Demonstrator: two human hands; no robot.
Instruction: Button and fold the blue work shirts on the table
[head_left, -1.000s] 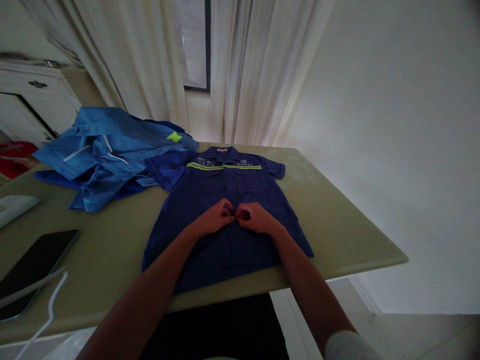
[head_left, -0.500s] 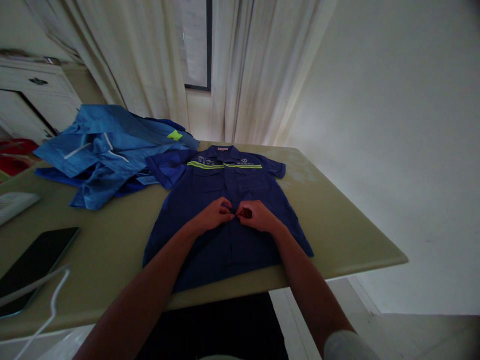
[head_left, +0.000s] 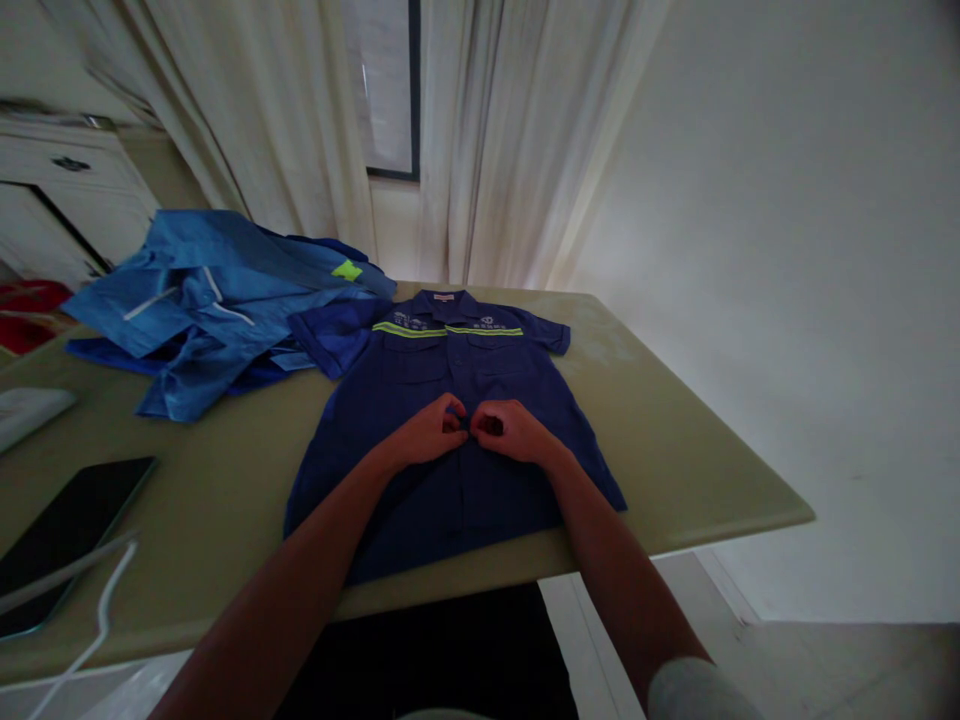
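A dark blue short-sleeved work shirt (head_left: 420, 505) lies face up, its collar toward the curtains and its hem near the table's front edge. A yellow-green stripe and white lettering cross its chest. My left hand (head_left: 433, 432) pinches the front placket from the left, thumb and fingers curled together. Facing it from the right, my right hand (head_left: 514, 432) is closed in a pinch on the same placket. The fingertips of both hands almost meet at the middle of the shirt. Any button between them is too small to make out.
The shirt rests on a greenish table (head_left: 675, 440). At the back left lies a heap of lighter blue garments (head_left: 217, 300). A dark phone or tablet (head_left: 75, 520), a white cable (head_left: 105, 600) and a white object (head_left: 34, 412) are at the left. A wall stands at the right.
Both hands stay at the same place on the placket. The fingers of my left hand have shifted slightly, with a little more gap between thumb and forefinger. The shirt has not moved.
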